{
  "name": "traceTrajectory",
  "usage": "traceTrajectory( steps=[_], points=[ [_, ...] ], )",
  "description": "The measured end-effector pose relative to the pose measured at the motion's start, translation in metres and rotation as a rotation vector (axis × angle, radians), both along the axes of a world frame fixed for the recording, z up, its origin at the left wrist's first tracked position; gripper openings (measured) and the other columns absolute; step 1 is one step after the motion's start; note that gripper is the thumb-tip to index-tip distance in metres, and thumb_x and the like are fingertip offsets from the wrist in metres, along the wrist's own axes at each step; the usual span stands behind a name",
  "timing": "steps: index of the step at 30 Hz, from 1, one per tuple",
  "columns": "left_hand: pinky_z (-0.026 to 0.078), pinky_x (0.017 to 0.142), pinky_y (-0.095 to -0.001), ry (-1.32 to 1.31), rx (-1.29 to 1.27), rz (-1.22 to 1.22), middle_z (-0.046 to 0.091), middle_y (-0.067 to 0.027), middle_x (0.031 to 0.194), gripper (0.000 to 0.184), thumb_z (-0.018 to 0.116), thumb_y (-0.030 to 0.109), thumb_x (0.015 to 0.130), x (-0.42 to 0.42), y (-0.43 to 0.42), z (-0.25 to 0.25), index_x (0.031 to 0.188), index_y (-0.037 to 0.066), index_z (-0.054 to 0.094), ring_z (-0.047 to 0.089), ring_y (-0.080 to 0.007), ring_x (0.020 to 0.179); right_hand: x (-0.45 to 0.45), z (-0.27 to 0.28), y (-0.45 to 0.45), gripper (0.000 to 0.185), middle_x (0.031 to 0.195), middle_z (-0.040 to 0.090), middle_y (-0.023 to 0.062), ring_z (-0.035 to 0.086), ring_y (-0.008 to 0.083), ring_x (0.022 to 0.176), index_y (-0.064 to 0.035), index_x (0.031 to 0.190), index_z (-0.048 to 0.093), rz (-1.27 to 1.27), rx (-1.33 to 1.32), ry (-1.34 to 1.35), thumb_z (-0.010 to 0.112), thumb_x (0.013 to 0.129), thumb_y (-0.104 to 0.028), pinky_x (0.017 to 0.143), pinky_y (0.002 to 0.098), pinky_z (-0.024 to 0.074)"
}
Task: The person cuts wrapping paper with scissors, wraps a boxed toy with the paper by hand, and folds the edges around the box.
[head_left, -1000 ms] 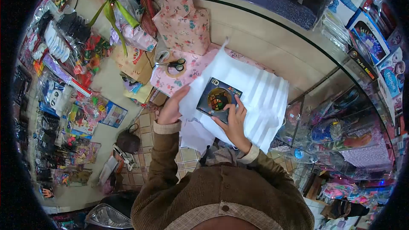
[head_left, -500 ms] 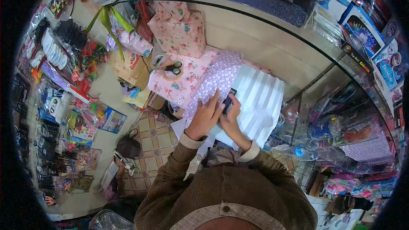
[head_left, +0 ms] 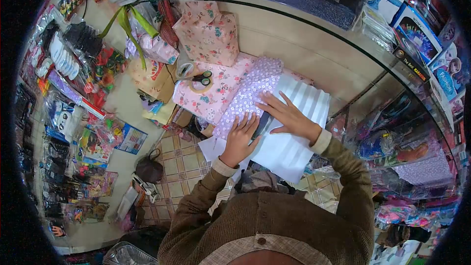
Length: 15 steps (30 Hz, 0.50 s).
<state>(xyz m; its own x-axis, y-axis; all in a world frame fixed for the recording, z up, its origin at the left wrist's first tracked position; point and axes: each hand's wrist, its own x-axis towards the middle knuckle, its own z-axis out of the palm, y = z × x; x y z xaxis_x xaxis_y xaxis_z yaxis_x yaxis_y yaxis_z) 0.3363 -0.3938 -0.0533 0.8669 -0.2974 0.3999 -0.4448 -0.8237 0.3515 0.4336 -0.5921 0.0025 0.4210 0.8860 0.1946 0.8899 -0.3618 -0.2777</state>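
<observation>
A sheet of lilac flowered wrapping paper (head_left: 250, 91) lies folded across a white pleated sheet (head_left: 289, 152). My left hand (head_left: 240, 137) rests flat with fingers stretched out on the lilac paper's lower part. My right hand (head_left: 293, 119) is spread open, its fingertips on the lilac paper's right edge and its palm above the white sheet. Between the hands lies a dark flat item (head_left: 262, 122), partly covered by my fingers; its kind is unclear. Pink flowered paper (head_left: 201, 99) lies to the left, bearing black-handled scissors (head_left: 202, 77) and a roll of tape (head_left: 198, 88).
A pink flowered gift bag (head_left: 208, 32) stands behind the papers. A curved glass edge (head_left: 314, 23) runs round the far side. Packaged goods (head_left: 88, 98) crowd the left, and a boxed toy (head_left: 417, 34) stands at the right. Tiled floor (head_left: 176, 167) shows below.
My right hand has let go of the dark item and spread out to the right over the sheets. My left hand has shifted slightly lower and flattened on the lilac paper.
</observation>
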Motion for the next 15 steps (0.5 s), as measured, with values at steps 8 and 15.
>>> traceTrajectory(
  steps=[8,15],
  points=[
    [0.028,0.107,-0.046,-0.025,-0.042,-0.043,0.044,-0.0168,0.135,0.051,0.056,0.021,0.087,-0.001,0.003,-0.005,0.132,0.001,0.043,0.041,-0.0329,0.126,0.034,-0.028,0.006,0.073,0.14,0.04,0.0049,0.038,0.0173,0.129,-0.0143,0.136,0.04,0.121,0.017,-0.197,0.067,0.072,-0.035,0.106,0.0427,0.027],
    [0.026,0.108,-0.0458,-0.027,-0.131,-0.055,0.047,-0.0153,0.133,0.045,0.057,0.018,0.088,0.003,0.01,-0.008,0.129,0.002,0.048,0.042,-0.0283,0.126,0.034,-0.049,0.005,0.06,0.128,0.05,0.01,0.046,0.0233,0.12,-0.0067,0.126,0.05,0.105,0.137,-0.194,0.068,0.072,-0.029,0.105,0.0426,0.0298]
  ],
)
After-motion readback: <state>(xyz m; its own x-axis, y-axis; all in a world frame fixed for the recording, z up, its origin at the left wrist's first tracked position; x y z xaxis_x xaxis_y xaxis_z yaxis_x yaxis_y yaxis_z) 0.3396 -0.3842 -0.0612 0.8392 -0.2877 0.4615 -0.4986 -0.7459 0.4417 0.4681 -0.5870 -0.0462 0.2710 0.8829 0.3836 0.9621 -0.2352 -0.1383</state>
